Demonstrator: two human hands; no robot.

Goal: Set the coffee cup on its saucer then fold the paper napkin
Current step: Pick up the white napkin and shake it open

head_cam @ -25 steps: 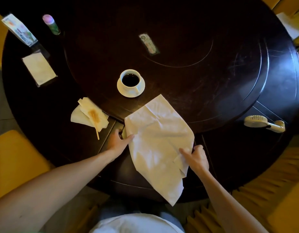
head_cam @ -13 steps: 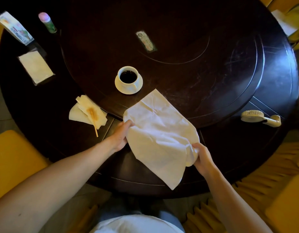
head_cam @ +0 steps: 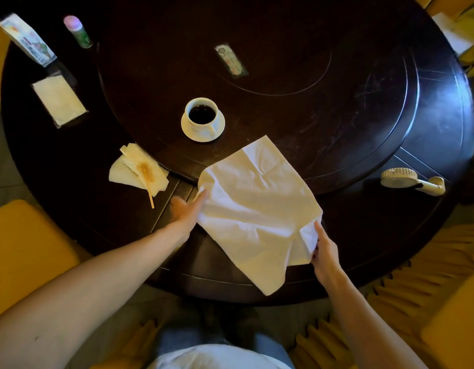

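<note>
A white coffee cup (head_cam: 201, 114) with dark coffee stands on its white saucer (head_cam: 189, 132) on the dark round table (head_cam: 337, 115). In front of it lies a large white paper napkin (head_cam: 257, 206), spread and creased, its near corner hanging past the table's edge. My left hand (head_cam: 186, 210) pinches the napkin's left corner. My right hand (head_cam: 322, 250) grips the napkin's right corner, which is bunched and lifted a little.
A used, stained napkin with a wooden stirrer (head_cam: 141, 173) lies to the left. A napkin holder (head_cam: 59, 101), a leaflet (head_cam: 27, 39) and a small bottle (head_cam: 77, 31) sit far left. A handheld fan (head_cam: 411, 181) lies right. Yellow chairs (head_cam: 25, 251) surround the table.
My right hand has gathered and raised the napkin's right corner, and the left hand shifted up the left edge. The napkin's near tip has drawn back toward the table.
</note>
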